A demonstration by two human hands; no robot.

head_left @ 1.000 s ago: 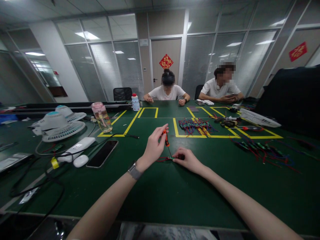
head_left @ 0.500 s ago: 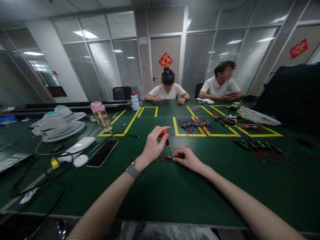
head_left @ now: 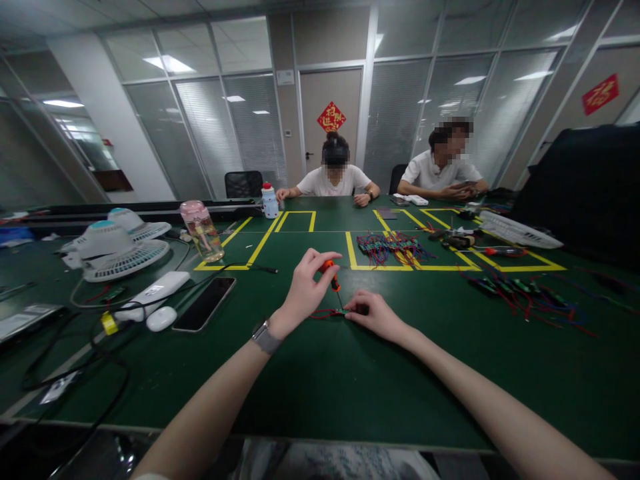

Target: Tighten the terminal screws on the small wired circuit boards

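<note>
My left hand (head_left: 306, 290) pinches a small orange-handled screwdriver (head_left: 331, 275), held nearly upright with its tip down on a small wired circuit board (head_left: 340, 312) on the green table (head_left: 320, 380). A grey watch sits on that wrist. My right hand (head_left: 374, 315) has its fingers pressed together on the board's right end, pinning it to the table. Red wires (head_left: 321, 313) trail left from the board.
A pile of wired boards (head_left: 393, 248) lies in a yellow-taped square; more lie at the right (head_left: 520, 293). A phone (head_left: 205, 304), mouse (head_left: 161, 319), fans (head_left: 120, 250) and a pink bottle (head_left: 203, 231) stand to the left. Two people sit across the table.
Both hands stay on the board and screwdriver; my left fingers have shifted slightly round the handle. The view has tilted a little.
</note>
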